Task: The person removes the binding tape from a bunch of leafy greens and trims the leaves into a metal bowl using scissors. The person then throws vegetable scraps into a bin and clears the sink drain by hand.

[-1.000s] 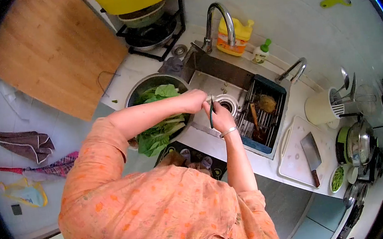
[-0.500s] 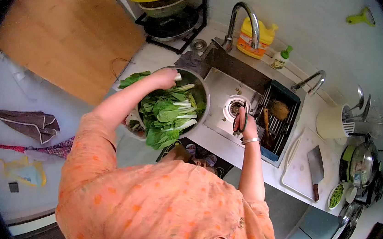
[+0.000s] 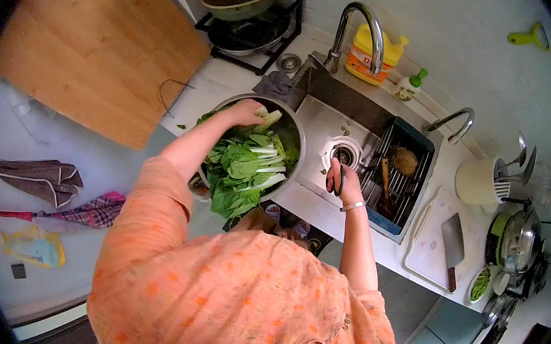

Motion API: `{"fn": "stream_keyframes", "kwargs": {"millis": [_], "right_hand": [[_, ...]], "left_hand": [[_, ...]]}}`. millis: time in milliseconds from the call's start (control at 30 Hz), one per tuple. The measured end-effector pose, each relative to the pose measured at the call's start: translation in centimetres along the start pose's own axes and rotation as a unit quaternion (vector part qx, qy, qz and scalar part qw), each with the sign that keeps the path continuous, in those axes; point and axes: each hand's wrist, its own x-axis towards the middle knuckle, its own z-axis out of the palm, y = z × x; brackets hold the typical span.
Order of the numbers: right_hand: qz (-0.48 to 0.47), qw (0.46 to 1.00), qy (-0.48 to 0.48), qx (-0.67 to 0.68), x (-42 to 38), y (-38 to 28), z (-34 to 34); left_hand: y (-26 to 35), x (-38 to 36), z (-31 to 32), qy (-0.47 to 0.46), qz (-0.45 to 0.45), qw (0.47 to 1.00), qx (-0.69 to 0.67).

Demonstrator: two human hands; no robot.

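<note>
My left hand (image 3: 245,113) is closed on the pale stem end of a leafy green (image 3: 271,117) at the upper part of a metal bowl (image 3: 294,120). Below that hand, more leafy greens (image 3: 242,165) with white stalks fill the bowl, some hanging over its near rim. Over the near edge of the sink (image 3: 312,158), close to the drain (image 3: 345,154), my right hand (image 3: 345,184) grips scissors (image 3: 337,178); a dark loop handle shows, while the blades are hard to make out.
A dark rack tray (image 3: 397,230) holding a brown scrubber (image 3: 405,161) covers the sink's right side. A cleaver (image 3: 453,241) lies on a white cutting board (image 3: 422,251). The faucet (image 3: 374,30) arches above the sink, with a yellow jug (image 3: 370,53) behind.
My left hand has moved right over the bowl, bringing the leafy green inside from beyond the left rim. My right hand has shifted slightly left and toward me with the scissors.
</note>
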Motion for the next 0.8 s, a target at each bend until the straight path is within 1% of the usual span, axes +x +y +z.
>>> {"fn": "stream_keyframes", "kwargs": {"millis": [67,100,167,200,233,267,300,333,367,400,467,533,567,600,633,667,733,767,800], "right_hand": [[-0.026,0.999,-0.019,0.01,0.4,-0.1,0.6],[-0.018,0.999,-0.039,-0.013,0.7,-0.2,0.8],[-0.048,0.995,-0.065,-0.049,1.4,-0.6,1.7],[-0.059,0.994,-0.077,-0.059,1.8,-0.9,2.3],[-0.104,0.987,-0.081,-0.096,2.2,-1.4,2.9],[-0.106,0.987,-0.079,-0.095,2.5,-2.1,3.4],[-0.098,0.985,-0.099,-0.098,2.5,-3.0,3.7],[-0.089,0.984,-0.119,-0.101,2.7,-3.7,3.9],[-0.1,0.983,-0.132,-0.082,3.9,-2.9,4.3],[-0.101,0.983,-0.128,-0.082,3.9,-3.8,4.3],[-0.144,0.987,-0.038,-0.065,3.6,-5.5,4.2],[-0.141,0.988,-0.043,-0.044,3.7,-6.4,4.5],[-0.119,0.99,-0.051,0.05,3.9,-6.7,5.1],[-0.096,0.983,-0.06,0.144,4.0,-6.9,5.7],[-0.088,0.97,-0.09,0.208,4.6,-6.4,6.2],[-0.089,0.97,-0.088,0.208,4.8,-6.2,6.7],[-0.035,0.952,-0.06,0.298,4.9,-5.7,7.7],[-0.057,0.959,-0.038,0.274,6.0,-4.5,8.2],[-0.056,0.959,-0.037,0.274,5.6,-4.8,8.3]], "left_hand": [[-1.1,-0.7,-1.6,0.018,0.051,0.993,-0.1],[-1.3,-0.9,-2.5,0.021,0.051,0.994,-0.097],[-1.4,-1.1,-4.2,-0.035,0.02,0.961,-0.273],[-0.9,-1.1,-5.1,-0.033,0.022,0.962,-0.271],[0.0,-1.2,-6.0,-0.055,0.041,0.96,-0.273],[1.0,-1.3,-6.8,-0.077,0.06,0.957,-0.274],[2.8,-1.8,-8.2,-0.076,0.063,0.957,-0.272],[5.1,-2.7,-9.5,-0.093,0.079,0.97,-0.211],[6.6,-3.0,-10.1,-0.109,0.094,0.978,-0.149],[6.9,-2.7,-9.7,-0.109,0.098,0.978,-0.147],[7.3,-1.8,-8.5,-0.138,0.138,0.964,-0.182],[9.1,-2.6,-8.7,-0.148,0.139,0.96,-0.195],[9.6,-2.9,-8.5,-0.139,0.148,0.959,-0.198],[10.0,-3.0,-8.3,-0.129,0.157,0.958,-0.201],[10.5,-3.0,-7.9,-0.112,0.149,0.963,-0.195],[10.8,-3.1,-7.6,-0.112,0.15,0.963,-0.194],[11.2,-3.2,-6.9,-0.065,0.126,0.98,-0.14],[11.2,-3.2,-6.5,-0.052,0.12,0.981,-0.143],[11.3,-3.1,-6.1,-0.053,0.12,0.981,-0.143]]}}
